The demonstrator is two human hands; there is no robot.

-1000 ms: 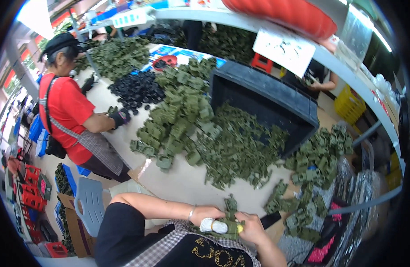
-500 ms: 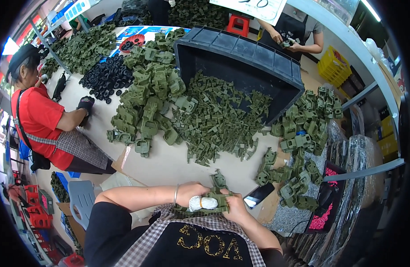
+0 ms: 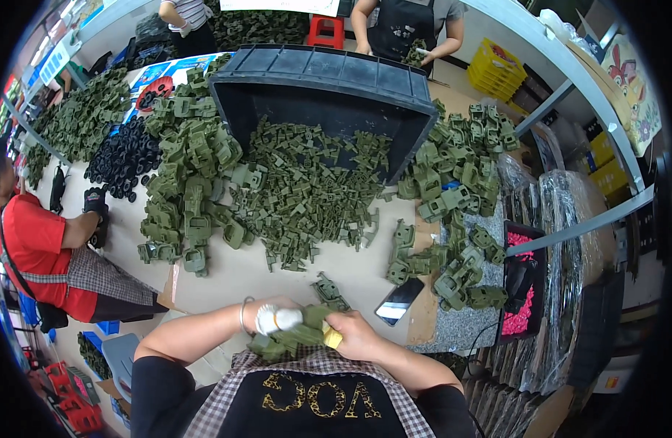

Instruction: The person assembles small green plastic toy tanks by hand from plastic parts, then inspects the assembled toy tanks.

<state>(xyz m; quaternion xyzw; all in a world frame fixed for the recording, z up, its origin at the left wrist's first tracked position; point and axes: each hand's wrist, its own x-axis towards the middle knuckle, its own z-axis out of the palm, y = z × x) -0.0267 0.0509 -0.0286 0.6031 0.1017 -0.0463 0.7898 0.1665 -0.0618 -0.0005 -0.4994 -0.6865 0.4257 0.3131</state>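
An olive-green plastic toy assembly (image 3: 296, 337) is held against the apron at the near edge of the bench (image 3: 234, 277), between both hands. The left hand (image 3: 274, 319), with white wrapping on one finger, is closed over the assembly's left end; the right hand (image 3: 354, 336) is closed over its right end, where a small yellow piece (image 3: 333, 338) is seen at the fingers. Both forearms are bent inward, elbows out, wrists close together at the body.

The step in hand is judged to be the fitting or pressing together of parts. The next move would call for a firm two-handed grip and square alignment of the pieces before pressure is applied.

One loose green part (image 3: 329, 290) lies on the bench just beyond the hands, with a dark phone (image 3: 399, 301) to its right. Heaps of green moulded parts (image 3: 307, 190) spill from a tipped black crate (image 3: 329, 91) at the far edge. Black wheels (image 3: 124, 157) are piled toward the far left corner. A seated co-worker's gloved hand (image 3: 95, 198) rests at the left edge.
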